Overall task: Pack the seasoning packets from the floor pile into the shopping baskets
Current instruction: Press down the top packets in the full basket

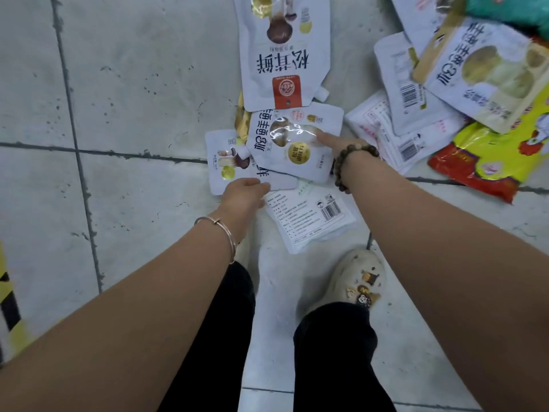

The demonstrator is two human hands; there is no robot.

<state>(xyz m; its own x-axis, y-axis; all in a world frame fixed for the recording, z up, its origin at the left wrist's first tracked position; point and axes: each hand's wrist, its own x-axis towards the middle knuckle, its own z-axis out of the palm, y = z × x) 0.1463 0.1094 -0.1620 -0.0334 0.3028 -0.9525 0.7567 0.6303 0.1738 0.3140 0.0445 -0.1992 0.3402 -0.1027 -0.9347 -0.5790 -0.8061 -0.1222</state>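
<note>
White seasoning packets lie scattered on the tiled floor. My left hand (245, 191) reaches down to the near edge of a small white mushroom packet (225, 162), fingers at its edge. My right hand (341, 144), with a bead bracelet at the wrist, lies with a straight finger on a glossy white packet with a gold seal (294, 144). A large white spouted pouch (282, 52) sits beyond them. Another packet lies back-side up (309, 215) near my foot. No basket is in view.
More packets are heaped at the right, among them a yellow and red bag (490, 162) and a white and tan pouch (481, 75). My shoe (353, 278) stands just behind the pile. Yellow-black tape (9, 307) marks the left edge.
</note>
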